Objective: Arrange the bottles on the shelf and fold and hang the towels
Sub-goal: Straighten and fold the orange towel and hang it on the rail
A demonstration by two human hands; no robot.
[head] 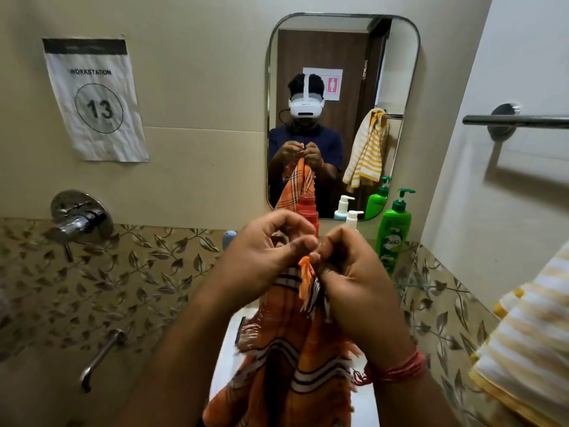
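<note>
Head view: we pinch the orange checked towel (295, 359) at its fringed top edge, left hand (261, 257) and right hand (351, 278) side by side, probably matching corners to fold. Green pump bottle (395, 232) stands at two o'clock.

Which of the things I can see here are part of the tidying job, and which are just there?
Part of the job:
orange checked towel, pinched at its corner by left hand and right hand
yellow striped towel
green pump bottle
red bottle
white pump bottle
towel rail

Just there:
mirror
workstation sign
wall tap
</note>
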